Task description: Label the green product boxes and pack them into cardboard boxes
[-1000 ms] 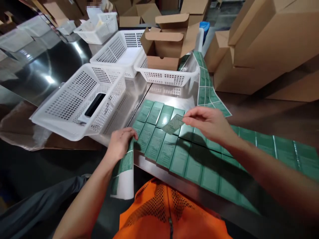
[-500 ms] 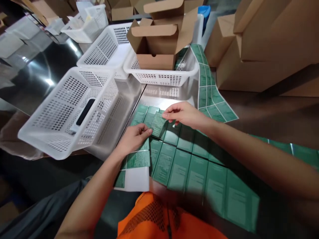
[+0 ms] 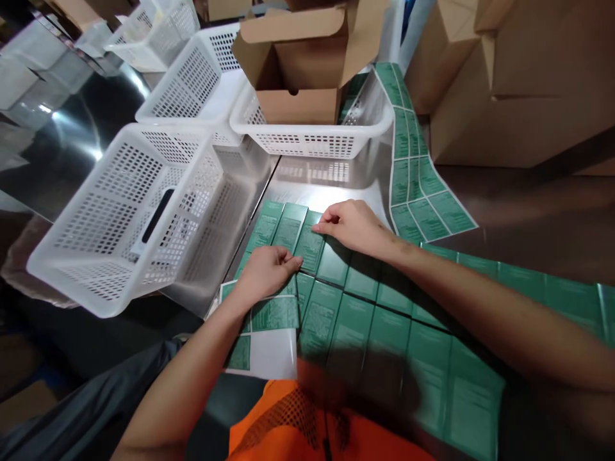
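A green label with fine print lies over one of the flat green packs, which are laid out in rows. At its upper right corner, the thumb and fingertips of my right hand are pinched together on the edge. My left hand is closed at the label's lower left corner, thumb against forefinger. Under my left wrist rests a sheet of green labels with a bare white patch of backing. Part of the row beneath my left hand is hidden.
White perforated baskets stand at the left and behind. An open cardboard box sits in the rear basket. A longer label sheet hangs over that basket's right side. Large cartons stand at the right.
The label, tilted and lifted between my hands before, now lies flat in line with the pack. My left hand has shifted slightly right. The view has shifted a little.
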A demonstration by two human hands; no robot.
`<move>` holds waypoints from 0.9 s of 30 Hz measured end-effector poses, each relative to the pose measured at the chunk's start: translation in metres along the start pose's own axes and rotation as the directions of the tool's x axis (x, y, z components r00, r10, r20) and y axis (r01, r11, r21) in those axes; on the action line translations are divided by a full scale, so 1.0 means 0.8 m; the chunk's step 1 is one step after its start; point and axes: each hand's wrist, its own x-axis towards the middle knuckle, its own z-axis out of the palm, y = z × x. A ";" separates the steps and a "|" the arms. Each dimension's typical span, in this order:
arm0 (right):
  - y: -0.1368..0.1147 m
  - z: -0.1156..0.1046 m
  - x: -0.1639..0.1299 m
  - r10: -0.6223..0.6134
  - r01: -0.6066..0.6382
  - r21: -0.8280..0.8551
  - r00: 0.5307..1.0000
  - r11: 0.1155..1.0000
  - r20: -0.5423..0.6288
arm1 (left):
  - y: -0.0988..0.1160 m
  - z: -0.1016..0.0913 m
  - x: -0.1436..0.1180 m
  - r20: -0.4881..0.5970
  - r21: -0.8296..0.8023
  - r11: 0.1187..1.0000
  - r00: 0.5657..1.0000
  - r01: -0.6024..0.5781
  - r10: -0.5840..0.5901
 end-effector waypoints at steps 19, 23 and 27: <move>-0.006 0.006 -0.004 0.028 -0.029 -0.103 1.000 0.994 -0.012 | 0.015 -0.003 0.011 0.009 0.210 0.976 0.999 0.050 -0.054; 0.002 0.010 0.002 0.017 -0.030 -0.099 0.991 0.995 -0.135 | 0.019 -0.004 0.007 0.024 0.360 0.933 0.999 0.021 -0.032; 0.008 0.012 0.005 0.010 -0.022 -0.103 0.992 0.994 -0.123 | 0.020 -0.007 -0.019 -0.215 0.413 0.900 0.975 0.137 -0.050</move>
